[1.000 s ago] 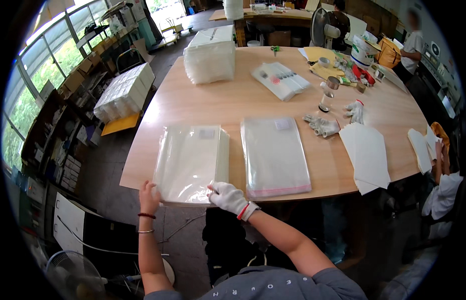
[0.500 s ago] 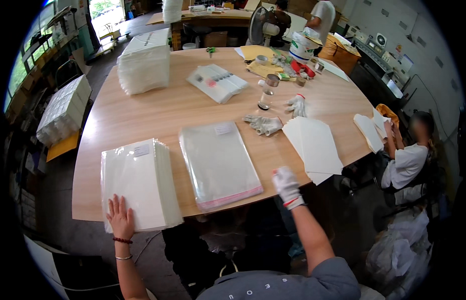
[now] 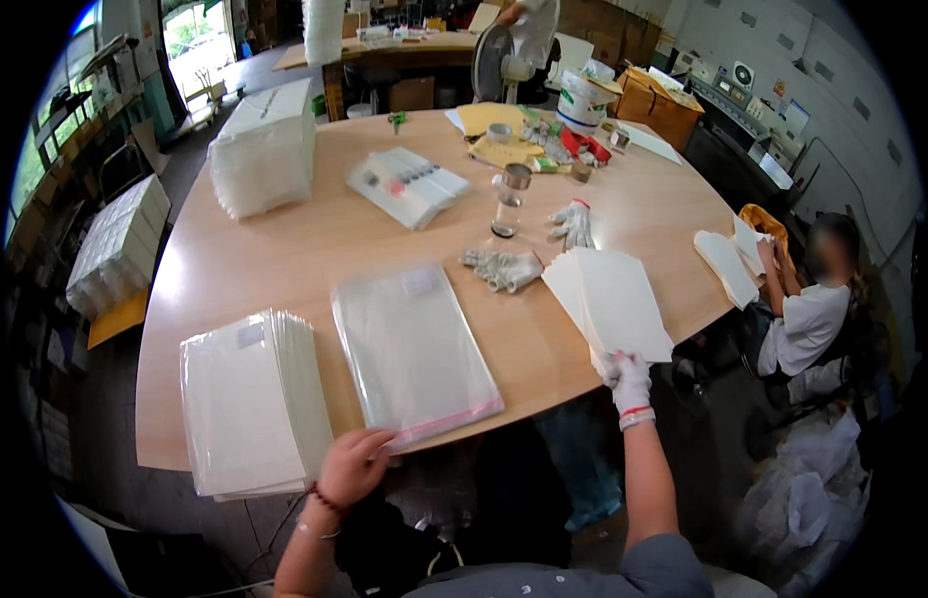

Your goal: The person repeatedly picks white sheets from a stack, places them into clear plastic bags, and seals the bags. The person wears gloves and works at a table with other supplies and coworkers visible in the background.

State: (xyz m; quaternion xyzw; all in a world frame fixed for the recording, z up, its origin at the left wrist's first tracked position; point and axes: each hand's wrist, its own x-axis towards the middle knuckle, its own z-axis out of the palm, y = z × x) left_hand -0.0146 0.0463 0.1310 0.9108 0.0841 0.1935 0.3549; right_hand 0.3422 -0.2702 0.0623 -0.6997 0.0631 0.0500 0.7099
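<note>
Gripping, with closed fingers [image 3: 618, 371] of the right hand [image 3: 633, 385], the near end of white paper [image 3: 614, 304], lying lengthwise forward and slightly left on the table [image 3: 265, 261], right of plastic bags [image 3: 412, 349]. Touching, perhaps pinching, the bags' near-left corner with the left hand [image 3: 352, 464].

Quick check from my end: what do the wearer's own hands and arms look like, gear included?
The left hand is ungloved, with a dark reddish beaded bracelet and a thin silvery bangle on that arm. The right hand wears a white glove with a red band at the cuff. A short grey sleeve covers the right upper arm.
</note>
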